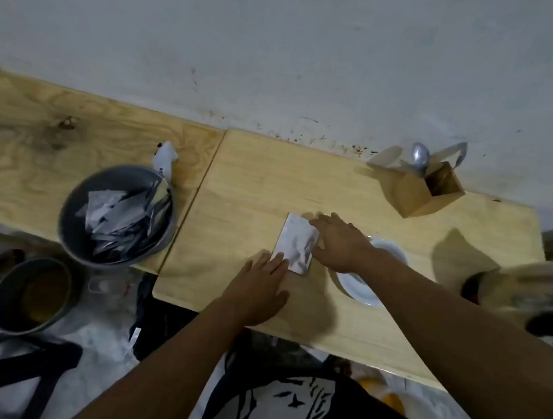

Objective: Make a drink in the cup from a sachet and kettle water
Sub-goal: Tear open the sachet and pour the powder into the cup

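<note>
A white sachet lies flat on the light wooden board. My left hand rests palm down with its fingertips on the sachet's near left corner. My right hand lies flat on the sachet's right edge, fingers spread. Under my right wrist sits a white saucer, partly hidden by the arm. At the far right edge stands a blurred pale vessel; I cannot tell whether it is the cup or the kettle.
A grey bowl full of sachets stands on the left tabletop, with a crumpled white wrapper behind it. A wooden box with spoons stands at the back right by the wall. A metal pot sits on the floor at left.
</note>
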